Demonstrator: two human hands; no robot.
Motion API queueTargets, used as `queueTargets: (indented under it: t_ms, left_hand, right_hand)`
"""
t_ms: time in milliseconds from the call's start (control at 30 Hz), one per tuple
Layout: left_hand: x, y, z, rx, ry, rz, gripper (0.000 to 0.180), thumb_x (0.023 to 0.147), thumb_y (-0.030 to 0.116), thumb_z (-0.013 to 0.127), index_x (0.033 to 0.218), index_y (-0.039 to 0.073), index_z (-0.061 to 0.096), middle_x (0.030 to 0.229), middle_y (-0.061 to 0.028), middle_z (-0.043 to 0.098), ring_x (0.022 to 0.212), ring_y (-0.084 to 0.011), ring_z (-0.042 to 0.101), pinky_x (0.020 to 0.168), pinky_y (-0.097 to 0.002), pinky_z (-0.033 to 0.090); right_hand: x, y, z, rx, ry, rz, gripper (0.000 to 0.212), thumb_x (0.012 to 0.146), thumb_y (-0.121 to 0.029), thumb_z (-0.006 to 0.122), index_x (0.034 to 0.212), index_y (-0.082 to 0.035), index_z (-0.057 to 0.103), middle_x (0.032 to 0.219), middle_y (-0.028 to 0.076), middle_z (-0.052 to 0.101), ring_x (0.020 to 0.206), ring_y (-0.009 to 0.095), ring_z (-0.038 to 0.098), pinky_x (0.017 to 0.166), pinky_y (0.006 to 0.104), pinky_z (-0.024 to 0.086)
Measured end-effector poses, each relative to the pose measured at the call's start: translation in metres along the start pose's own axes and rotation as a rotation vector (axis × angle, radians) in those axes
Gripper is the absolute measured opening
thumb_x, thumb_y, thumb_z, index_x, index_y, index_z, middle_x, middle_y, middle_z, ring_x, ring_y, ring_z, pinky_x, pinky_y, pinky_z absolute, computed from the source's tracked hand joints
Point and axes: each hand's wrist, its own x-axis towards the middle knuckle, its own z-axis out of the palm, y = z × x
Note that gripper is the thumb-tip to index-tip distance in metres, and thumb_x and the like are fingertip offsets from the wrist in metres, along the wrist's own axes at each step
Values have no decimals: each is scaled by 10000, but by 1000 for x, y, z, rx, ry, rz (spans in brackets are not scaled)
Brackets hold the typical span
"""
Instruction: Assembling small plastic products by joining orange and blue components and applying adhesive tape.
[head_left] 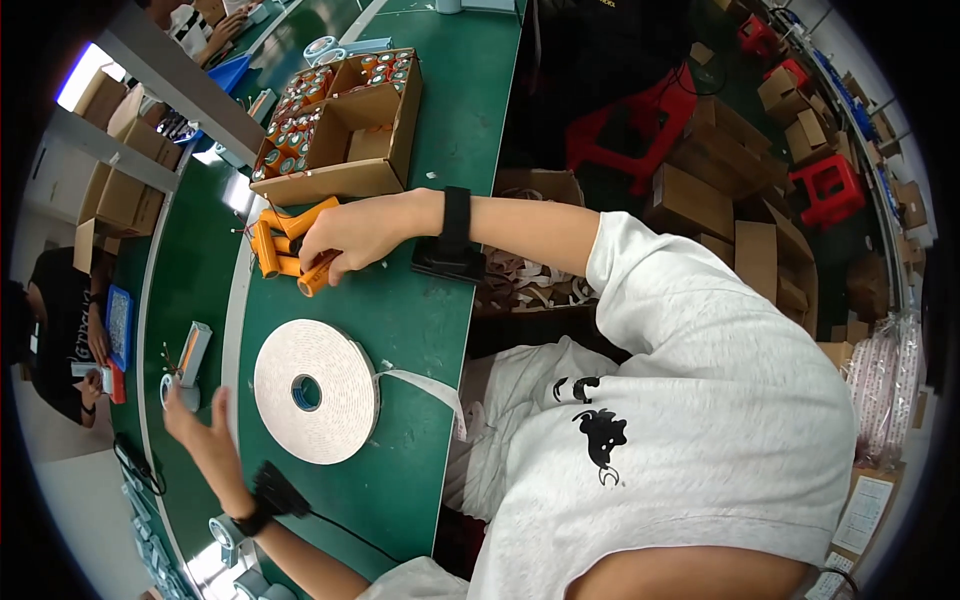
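My right hand (355,238) is closed around an orange cylinder (316,278), which looks like a wrapped battery cell. It is beside several loose orange cylinders (266,248) with thin wires, lying on the green table. My left hand (205,430) is raised with fingers spread and holds nothing, near a light grey dispenser-like holder (193,352). Between the hands, a large roll of white tape (300,425) lies flat, its loose end (425,385) trailing over the table edge. Beyond my right hand stands a divided cardboard box (330,185) of orange cylinders, one compartment mostly bare.
A black brush-like object (280,490) with a cable lies near my left wrist. A black block (447,262) sits under my right wrist. Below the table edge is a carton of scraps (535,285). Co-workers sit across the bench; red stools (640,130) and cartons fill the floor.
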Motion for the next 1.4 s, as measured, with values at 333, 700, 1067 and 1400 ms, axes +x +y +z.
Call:
queueTargets:
  t_ms: [333,700,1067,1400]
  left_hand:
    - [-82,120,-5,-143,-338,-58,711,630,252,735,1191,-26,397,1140,-176,457,1103,-320,405,946,-382,312]
    - [-114,133,-24,-715,254,-541,550,717,219,622,1155,-34,406,1086,-115,475,999,-208,474,863,-307,367]
    - [-101,156,-8,-127,470,-572,713,612,118,735,1182,-69,348,1072,-194,491,979,-246,500,835,-360,426]
    - [-134,83,-38,-429,578,-906,675,647,151,727,1165,-104,377,1061,-212,521,893,-276,556,764,-332,482]
  right_hand:
    - [-64,-16,-1,427,291,187,196,710,20,587,902,6,551,828,86,572,766,207,587,690,324,459]
    - [-65,-55,32,1193,237,7,259,738,-20,528,995,8,547,754,57,527,627,132,514,545,272,454]
    - [-34,-151,74,1291,376,169,253,751,-188,677,723,7,518,503,14,428,426,66,420,402,219,312]
    - [-25,-82,104,-103,330,204,179,819,-151,550,756,14,518,693,88,552,725,192,561,630,321,428]
